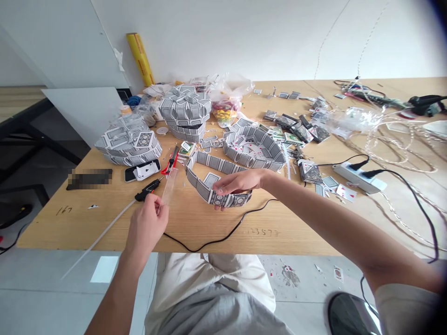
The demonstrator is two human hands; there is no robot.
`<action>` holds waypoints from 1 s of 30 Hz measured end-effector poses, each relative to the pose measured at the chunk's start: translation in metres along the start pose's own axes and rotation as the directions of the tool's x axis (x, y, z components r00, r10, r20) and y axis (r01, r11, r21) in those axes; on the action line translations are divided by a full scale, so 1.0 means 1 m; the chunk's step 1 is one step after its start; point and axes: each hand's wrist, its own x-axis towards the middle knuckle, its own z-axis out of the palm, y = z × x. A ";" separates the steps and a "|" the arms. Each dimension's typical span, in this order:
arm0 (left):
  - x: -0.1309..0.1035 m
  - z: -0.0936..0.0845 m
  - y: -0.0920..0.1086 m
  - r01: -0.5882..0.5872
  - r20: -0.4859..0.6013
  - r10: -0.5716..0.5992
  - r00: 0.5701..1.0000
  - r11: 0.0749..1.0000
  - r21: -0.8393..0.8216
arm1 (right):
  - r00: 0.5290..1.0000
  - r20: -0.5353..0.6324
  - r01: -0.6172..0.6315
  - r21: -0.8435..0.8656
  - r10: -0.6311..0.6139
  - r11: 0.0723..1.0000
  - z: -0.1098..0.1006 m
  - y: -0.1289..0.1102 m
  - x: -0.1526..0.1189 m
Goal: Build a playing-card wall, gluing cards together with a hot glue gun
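Note:
My left hand (149, 217), fingers pinched, holds a clear plastic ruler (169, 185) that points away over the table. Just beyond that hand lies a black glue gun (148, 190), with a long white glue stick (101, 236) running out toward the table's front edge. My right hand (240, 182) is closed on the near side of a strip of folded playing cards (200, 186) bent into a loop. Its thumb is inside the loop and fingertips show below. A loose card (211, 179) lies inside the loop. Red-handled pliers (170, 163) rest behind the ruler.
Two lidded card boxes (185, 104) (129, 144) and an open card tray (256, 156) stand behind. A phone (131, 173) lies left; a power strip (361, 177) with cords lies right. A black cable (223, 235) crosses the front. Card packs (303, 130) and plastic bags clutter the back.

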 end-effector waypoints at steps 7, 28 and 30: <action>-0.022 -0.001 0.001 -0.169 0.172 0.260 0.950 0.892 -0.419 | 1.000 0.003 0.009 -0.013 -0.009 1.000 -0.002 -0.001 -0.006; -0.011 0.017 0.003 -0.263 0.132 0.314 0.940 0.915 -0.307 | 0.999 0.039 0.029 -0.001 -0.029 1.000 -0.002 0.000 -0.008; -0.011 0.017 0.003 -0.265 0.124 0.315 0.941 0.913 -0.310 | 0.999 0.034 0.023 -0.002 -0.023 1.000 -0.003 0.001 -0.008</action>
